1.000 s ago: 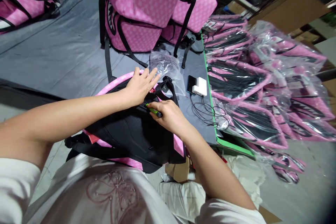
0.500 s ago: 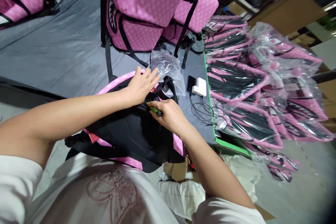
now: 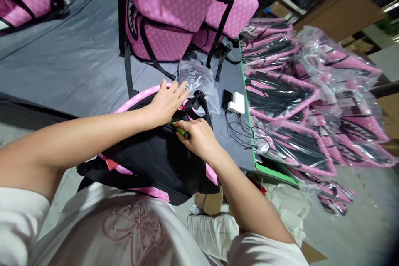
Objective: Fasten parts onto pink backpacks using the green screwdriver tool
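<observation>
Work at hand: black-backed backpack with pink checked piping [image 3: 149,162], upper end at the grey cloth-covered tabletop [image 3: 84,62], lower end against the wearer's white shirt [image 3: 102,216].
Left side of work: left hand [image 3: 166,102] laid palm down across the backpack's upper end, fingers extended and somewhat spread, tips near the pink edge.
Right side of work: right hand [image 3: 199,135] curled, fingers pinching a slim green tool with a black end [image 3: 181,131]; its far tip meets the black fabric close below the left hand, exact contact hidden.
By the knuckles: black webbing strap with buckle [image 3: 197,102], bunched at the backpack's top, just beyond the right hand.
Beyond the strap: crumpled clear plastic bag [image 3: 199,79], flat on the tabletop.
Tabletop's green edge: dark phone [image 3: 227,100] beside a white plastic block [image 3: 237,103]; thin black cable [image 3: 240,133] looped near them.
Far side: pink checked backpacks with black straps [image 3: 171,4], stacked upright.
Right of the tabletop: heap of pink-and-black backpacks in clear wrapping [image 3: 289,95].
Below: opened brown carton [image 3: 210,201] near white sacking [image 3: 215,230].
</observation>
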A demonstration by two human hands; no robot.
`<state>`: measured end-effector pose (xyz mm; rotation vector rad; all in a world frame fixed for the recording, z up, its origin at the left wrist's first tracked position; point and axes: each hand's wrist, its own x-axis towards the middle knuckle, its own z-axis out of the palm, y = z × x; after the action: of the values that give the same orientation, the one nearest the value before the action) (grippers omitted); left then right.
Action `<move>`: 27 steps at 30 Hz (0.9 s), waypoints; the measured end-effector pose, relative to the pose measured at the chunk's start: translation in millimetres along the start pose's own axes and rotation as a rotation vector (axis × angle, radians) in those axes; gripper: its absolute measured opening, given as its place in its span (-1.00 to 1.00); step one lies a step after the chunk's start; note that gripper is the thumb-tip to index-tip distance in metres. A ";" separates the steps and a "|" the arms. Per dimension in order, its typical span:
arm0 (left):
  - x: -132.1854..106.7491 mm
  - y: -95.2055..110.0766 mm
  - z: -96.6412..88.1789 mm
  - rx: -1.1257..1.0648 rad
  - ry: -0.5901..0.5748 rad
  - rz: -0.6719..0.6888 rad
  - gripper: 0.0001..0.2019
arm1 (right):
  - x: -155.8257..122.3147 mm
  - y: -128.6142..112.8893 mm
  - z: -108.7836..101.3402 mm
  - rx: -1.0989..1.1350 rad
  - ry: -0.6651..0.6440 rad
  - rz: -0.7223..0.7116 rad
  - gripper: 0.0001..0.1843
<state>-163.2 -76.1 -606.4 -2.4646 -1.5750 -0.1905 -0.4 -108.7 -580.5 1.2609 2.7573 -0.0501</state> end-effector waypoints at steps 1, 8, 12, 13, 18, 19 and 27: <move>0.3 -0.1 -0.2 -0.001 -0.001 0.002 -0.11 | 0.4 -0.8 1.0 0.013 0.008 -0.007 -0.77; 5.2 1.9 -1.6 -0.020 -0.038 -0.012 -0.17 | -2.4 -3.2 2.0 0.047 -0.003 0.082 -0.74; 5.3 2.3 -5.2 -0.008 -0.050 -0.003 -0.20 | -2.8 -3.8 -0.8 0.058 0.020 0.089 -0.73; 5.2 2.0 -6.3 -0.001 -0.055 0.001 -0.20 | -2.7 -4.2 -1.2 0.051 0.017 0.099 -0.73; 5.7 0.4 -10.1 0.014 -0.086 0.004 -0.19 | -2.1 -7.7 -2.2 0.028 0.012 0.132 -0.73; 5.7 0.2 -10.2 0.014 -0.085 0.007 -0.19 | -2.3 -8.3 -2.4 0.032 0.014 0.145 -0.72; 3.1 -0.1 -9.9 0.008 -0.051 -0.006 -0.29 | -8.4 -4.6 2.7 0.134 0.079 0.191 -0.74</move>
<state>-161.9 -75.7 -596.1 -2.4780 -1.5998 -0.1238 1.8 -118.2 -582.4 1.5879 2.7237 -0.1753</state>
